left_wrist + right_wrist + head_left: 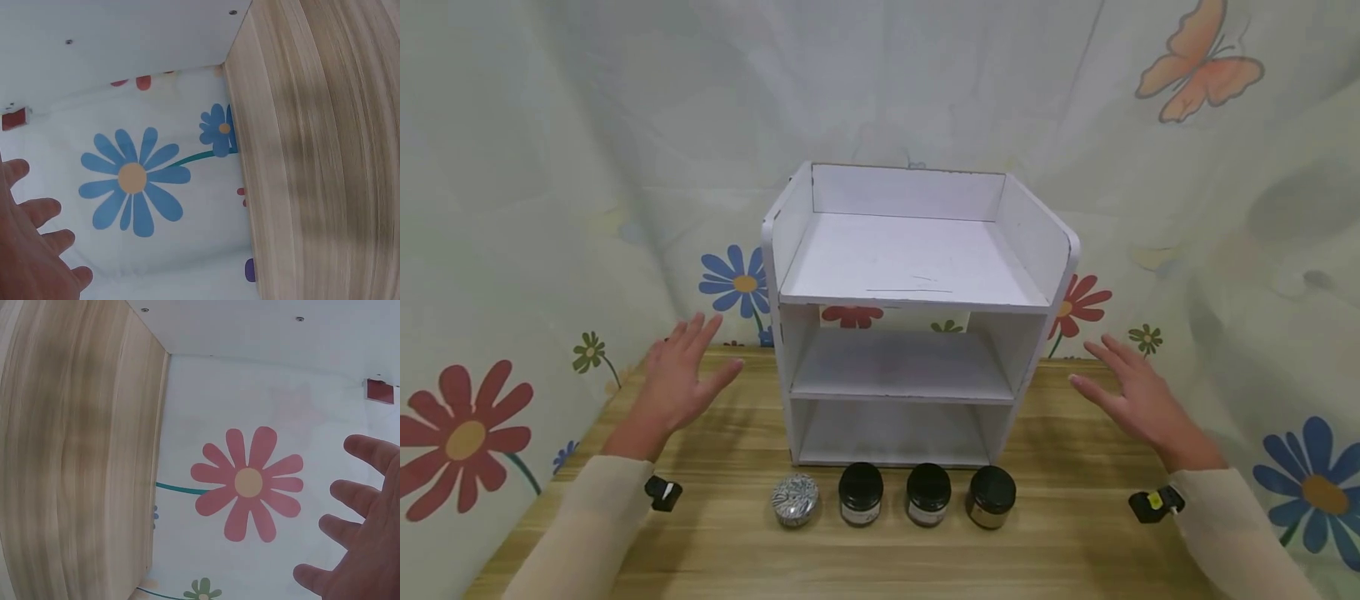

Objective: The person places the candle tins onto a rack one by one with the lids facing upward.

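Note:
A white shelf unit (901,392) with an open top and two lower levels stands in the middle of the table in the head view. Before it, in a row, are a jar with a black-and-white patterned lid (795,500) and three black-lidded jars, the left one (861,493), the middle one (928,494) and the right one (992,497). My left hand (676,379) hovers left of the shelf, fingers spread and holding nothing. On the other side my right hand (1131,400) is also raised with extended fingers, apart from the shelf.
The wood-grain table (737,550) ends at a pale curtain (625,108) printed with flowers and a butterfly, which hangs behind and on both sides. Small black devices sit on the left wrist (663,493) and right wrist (1156,504).

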`<state>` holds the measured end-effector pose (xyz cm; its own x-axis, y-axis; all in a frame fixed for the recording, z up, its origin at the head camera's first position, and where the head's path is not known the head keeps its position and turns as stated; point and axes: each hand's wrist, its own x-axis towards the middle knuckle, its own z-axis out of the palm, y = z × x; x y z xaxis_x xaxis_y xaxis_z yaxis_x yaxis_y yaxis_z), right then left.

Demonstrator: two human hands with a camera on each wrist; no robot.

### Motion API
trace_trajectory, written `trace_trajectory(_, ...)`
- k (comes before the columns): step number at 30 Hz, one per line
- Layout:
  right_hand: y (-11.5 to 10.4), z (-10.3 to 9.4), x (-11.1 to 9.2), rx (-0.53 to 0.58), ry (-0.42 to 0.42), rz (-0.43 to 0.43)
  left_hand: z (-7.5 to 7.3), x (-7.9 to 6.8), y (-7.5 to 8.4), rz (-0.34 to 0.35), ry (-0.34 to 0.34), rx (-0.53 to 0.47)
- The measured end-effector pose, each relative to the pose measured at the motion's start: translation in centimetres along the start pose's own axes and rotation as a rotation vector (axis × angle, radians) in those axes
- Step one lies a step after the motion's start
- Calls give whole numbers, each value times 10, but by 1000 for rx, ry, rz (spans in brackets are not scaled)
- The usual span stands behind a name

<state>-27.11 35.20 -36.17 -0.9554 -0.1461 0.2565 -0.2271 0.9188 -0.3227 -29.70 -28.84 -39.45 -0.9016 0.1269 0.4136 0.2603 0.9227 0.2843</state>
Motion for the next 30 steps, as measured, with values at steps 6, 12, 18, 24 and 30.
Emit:
trace_trajectory(6, -5, 4, -4, 38, 6, 0, 3, -3, 3, 2, 11, -56)
trace_trajectory(12, -7, 10, -10, 80, 12, -2, 8, -7, 4, 20, 36, -119)
trace_trajectory(18, -6, 23, -18, 118, 70, -25, 14, -13, 8, 14, 38, -229)
trace_trajectory(24, -6, 31, -25, 172, 84, -59, 21, -16, 12, -7, 49, -303)
trace_trajectory(30, -9, 39, -31, 214, 105, -57, 27, -19, 17, -19, 73, -349)
